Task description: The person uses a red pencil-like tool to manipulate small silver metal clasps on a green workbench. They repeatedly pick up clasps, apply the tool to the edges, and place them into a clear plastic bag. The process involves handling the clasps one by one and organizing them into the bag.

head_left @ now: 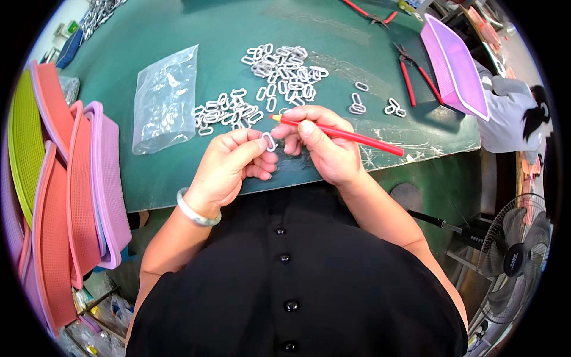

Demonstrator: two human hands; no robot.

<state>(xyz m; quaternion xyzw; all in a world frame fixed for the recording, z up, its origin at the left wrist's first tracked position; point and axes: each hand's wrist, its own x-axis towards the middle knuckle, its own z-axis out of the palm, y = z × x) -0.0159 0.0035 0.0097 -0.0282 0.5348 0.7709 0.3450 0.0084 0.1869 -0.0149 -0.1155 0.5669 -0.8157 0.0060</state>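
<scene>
Between the thumb and fingers of my left hand (229,160) is a small silver oval metal ring (269,141). My right hand (333,146) grips a red pencil (363,140), its pale tip pointing left, just above the ring. Both hands hover over the near edge of the table. Beyond them lie two heaps of similar oval rings, a larger heap (285,71) and a smaller heap (229,113) to its left. A few loose rings (357,104) rest apart on the right.
A clear plastic bag (165,101) lies flat on the green table (226,30). Red-handled pliers (416,74) and a purple basket (455,65) are at the right. Stacked colourful baskets (65,178) stand left. A fan (513,259) and another person (514,113) are on the right.
</scene>
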